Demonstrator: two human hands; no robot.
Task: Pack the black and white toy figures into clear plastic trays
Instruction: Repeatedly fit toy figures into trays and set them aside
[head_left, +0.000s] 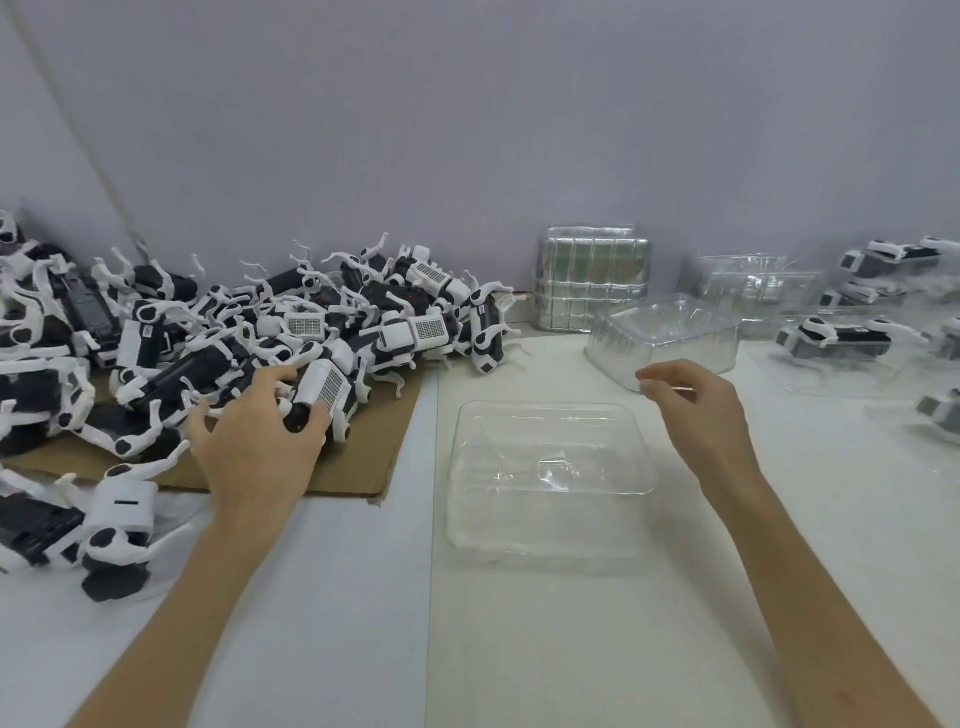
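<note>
1. Now, your left hand (260, 436), left of centre, has its fingers curled round one toy figure (318, 392) at the near edge of the pile (208, 322). Grip the body rather than the thin white legs, and lift straight up so the neighbours don't snag.
2. Your right hand (696, 410), right of centre, hangs loosely curled and holds nothing. It could steady a tray.
3. At centre, the open clear tray (550, 519) lies empty; seat the figure in its moulded hollow.
4. Just beyond, a second tray (670, 332) sits tilted and also empty. Whether your right fingertips touch it I cannot tell.
5. At upper right, packed trays (841, 343) hold figures, and a stack of spare trays (592, 280) stands at the back.
</note>
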